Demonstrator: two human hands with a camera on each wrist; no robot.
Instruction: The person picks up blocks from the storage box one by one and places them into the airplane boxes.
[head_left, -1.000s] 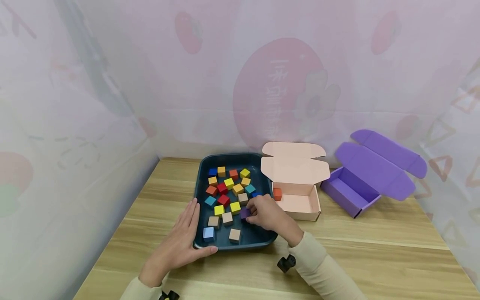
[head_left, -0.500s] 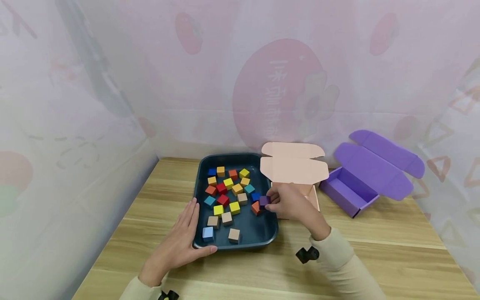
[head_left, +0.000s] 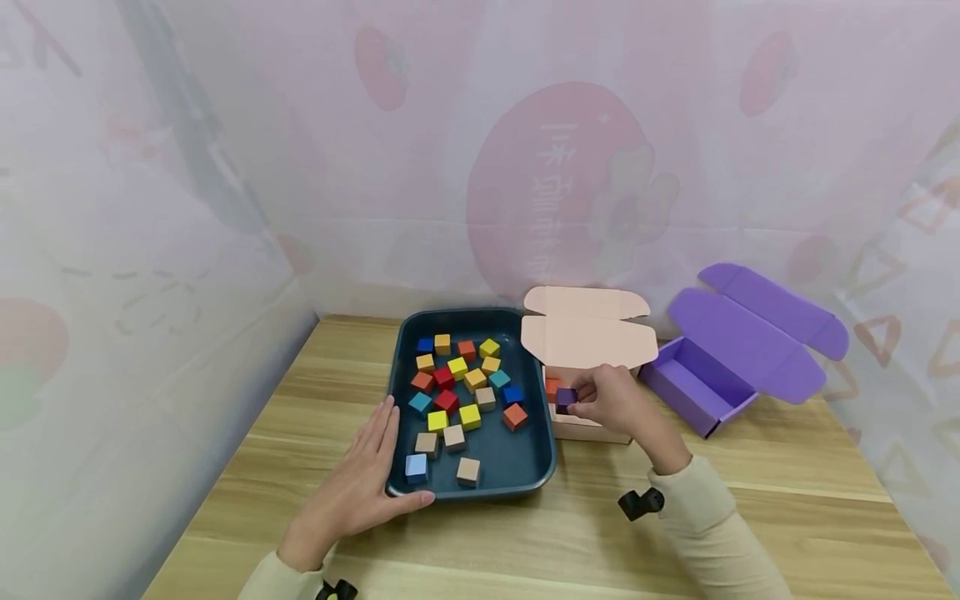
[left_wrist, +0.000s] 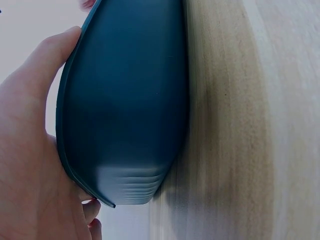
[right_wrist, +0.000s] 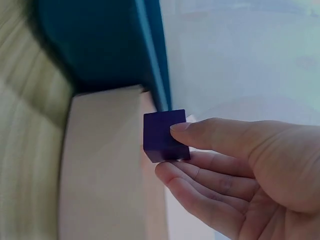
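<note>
Head view shows the right hand (head_left: pixel 609 398) pinching a purple cube (head_left: pixel 566 397), hiding the pink box's (head_left: pixel 592 431) inside, left hand (head_left: pixel 360 487) flat against the tray (head_left: pixel 399 367).

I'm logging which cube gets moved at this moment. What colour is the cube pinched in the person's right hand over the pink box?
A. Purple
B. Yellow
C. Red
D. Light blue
A. The right hand pinches a purple cube between thumb and fingers above the pink box, and the right wrist view shows the same dark purple cube at the fingertips.
</note>
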